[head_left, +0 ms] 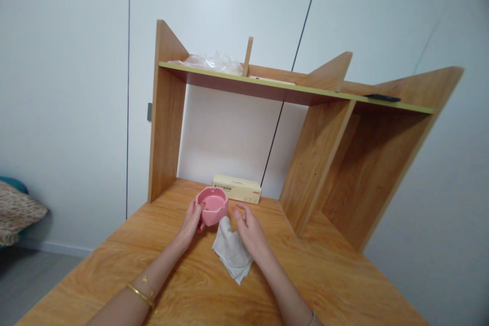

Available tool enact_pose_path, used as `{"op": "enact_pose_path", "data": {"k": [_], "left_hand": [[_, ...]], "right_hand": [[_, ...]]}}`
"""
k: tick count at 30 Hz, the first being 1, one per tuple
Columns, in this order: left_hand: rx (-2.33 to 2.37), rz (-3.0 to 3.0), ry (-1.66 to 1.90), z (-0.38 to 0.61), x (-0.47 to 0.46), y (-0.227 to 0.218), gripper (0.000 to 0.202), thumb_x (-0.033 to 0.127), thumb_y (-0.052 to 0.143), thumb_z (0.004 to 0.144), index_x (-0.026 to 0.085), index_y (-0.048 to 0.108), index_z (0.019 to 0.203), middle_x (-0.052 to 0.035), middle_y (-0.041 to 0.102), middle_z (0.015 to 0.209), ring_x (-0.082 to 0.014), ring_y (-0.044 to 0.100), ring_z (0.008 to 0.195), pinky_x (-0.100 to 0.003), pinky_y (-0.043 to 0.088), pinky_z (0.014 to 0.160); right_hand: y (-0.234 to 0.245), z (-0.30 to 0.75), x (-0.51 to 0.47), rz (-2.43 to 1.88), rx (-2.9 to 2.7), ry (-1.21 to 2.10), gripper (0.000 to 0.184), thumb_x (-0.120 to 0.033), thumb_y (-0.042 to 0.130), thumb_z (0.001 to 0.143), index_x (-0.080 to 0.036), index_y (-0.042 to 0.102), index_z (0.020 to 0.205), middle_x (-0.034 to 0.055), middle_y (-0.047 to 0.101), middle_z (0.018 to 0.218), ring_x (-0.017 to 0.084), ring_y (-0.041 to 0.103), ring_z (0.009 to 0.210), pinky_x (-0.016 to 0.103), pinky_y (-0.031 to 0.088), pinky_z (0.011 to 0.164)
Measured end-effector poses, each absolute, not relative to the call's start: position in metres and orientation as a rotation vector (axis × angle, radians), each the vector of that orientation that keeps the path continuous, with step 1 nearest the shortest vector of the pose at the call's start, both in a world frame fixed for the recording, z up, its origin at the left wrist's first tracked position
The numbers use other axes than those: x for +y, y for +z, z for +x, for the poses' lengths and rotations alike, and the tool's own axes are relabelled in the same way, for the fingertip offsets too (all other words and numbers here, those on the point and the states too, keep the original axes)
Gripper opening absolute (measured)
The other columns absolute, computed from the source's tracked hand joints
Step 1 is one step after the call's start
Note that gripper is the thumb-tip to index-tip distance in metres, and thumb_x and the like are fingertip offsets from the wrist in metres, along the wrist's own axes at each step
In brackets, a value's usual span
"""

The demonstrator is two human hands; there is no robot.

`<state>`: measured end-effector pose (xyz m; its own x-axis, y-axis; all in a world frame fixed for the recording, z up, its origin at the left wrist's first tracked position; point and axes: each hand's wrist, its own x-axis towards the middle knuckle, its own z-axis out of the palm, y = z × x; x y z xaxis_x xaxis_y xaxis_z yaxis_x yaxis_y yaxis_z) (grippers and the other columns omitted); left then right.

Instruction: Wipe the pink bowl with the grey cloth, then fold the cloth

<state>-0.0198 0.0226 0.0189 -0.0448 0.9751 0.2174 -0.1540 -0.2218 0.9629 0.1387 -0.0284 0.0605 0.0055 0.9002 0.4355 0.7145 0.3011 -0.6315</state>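
My left hand (193,220) grips a pink bowl (214,217) by its left side, thumb over the rim. The bowl has an angular outline with notches in its rim, and it is tilted so that its inside shows. Just to its right, my right hand (249,227) has thumb and forefinger slightly apart. A whitish cloth (232,254) hangs from beneath this hand, apparently held by the lower fingers, which are hidden. One corner of the cloth sticks up close to the bowl.
Behind the bowl, a cream-coloured box (244,190) stands on the wooden desk (198,285). A wooden shelf unit (321,163) rises at the back and right. On its upper board lie a clear plastic bag (217,63) and a dark flat object (382,97).
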Motion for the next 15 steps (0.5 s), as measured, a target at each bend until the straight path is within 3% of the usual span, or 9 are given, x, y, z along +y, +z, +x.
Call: {"op": "enact_pose_path", "data": {"k": [2,5,8,11,15], "left_hand": [[0.947,1.256,1.456,-0.016,0.017,0.023,0.047,0.048,0.045,0.078,0.018,0.04,0.113,0.0088,0.045,0.05,-0.0046,0.035,0.03,-0.015,0.028,0.031],[0.857,1.322,1.454,-0.009,0.008,0.03,0.056,0.047,0.051,0.075,0.021,0.035,0.121,0.0045,0.053,0.065,-0.0055,0.043,0.037,-0.017,0.036,0.036],[0.744,1.48,1.518,-0.005,-0.002,0.035,0.063,0.043,0.059,0.072,0.022,0.034,0.126,-0.0055,0.056,0.103,-0.015,0.058,0.074,-0.024,0.049,0.062],[0.7,1.578,1.533,-0.003,-0.008,0.038,0.067,0.041,0.062,0.072,0.021,0.033,0.129,-0.0082,0.046,0.124,-0.0237,0.046,0.11,-0.031,0.041,0.09],[0.66,1.565,1.442,-0.002,-0.007,0.034,0.077,0.045,0.061,0.073,0.022,0.023,0.136,-0.0097,0.041,0.131,-0.0266,0.041,0.116,-0.035,0.037,0.095]], "right_hand": [[0.066,0.14,-0.025,-1.464,-1.682,0.362,0.045,-0.042,0.03,0.087,-0.013,0.044,0.118,0.0109,0.063,0.099,0.019,0.059,0.09,0.027,0.042,0.074],[0.07,0.14,-0.022,-1.517,-1.66,0.412,0.042,-0.036,0.035,0.085,-0.012,0.045,0.118,0.0093,0.065,0.092,0.019,0.061,0.082,0.026,0.043,0.069],[0.071,0.141,-0.023,-1.527,-1.647,0.381,0.038,-0.024,0.038,0.08,-0.013,0.049,0.115,0.0099,0.064,0.098,0.019,0.06,0.086,0.026,0.042,0.074],[0.071,0.144,-0.024,-1.523,-1.63,0.361,0.038,-0.02,0.04,0.077,-0.013,0.051,0.113,0.0115,0.063,0.102,0.021,0.058,0.092,0.029,0.04,0.079],[0.067,0.151,-0.019,-1.465,-1.569,0.368,0.036,-0.022,0.037,0.078,-0.015,0.054,0.109,0.0118,0.063,0.099,0.023,0.058,0.092,0.033,0.039,0.081]]}}
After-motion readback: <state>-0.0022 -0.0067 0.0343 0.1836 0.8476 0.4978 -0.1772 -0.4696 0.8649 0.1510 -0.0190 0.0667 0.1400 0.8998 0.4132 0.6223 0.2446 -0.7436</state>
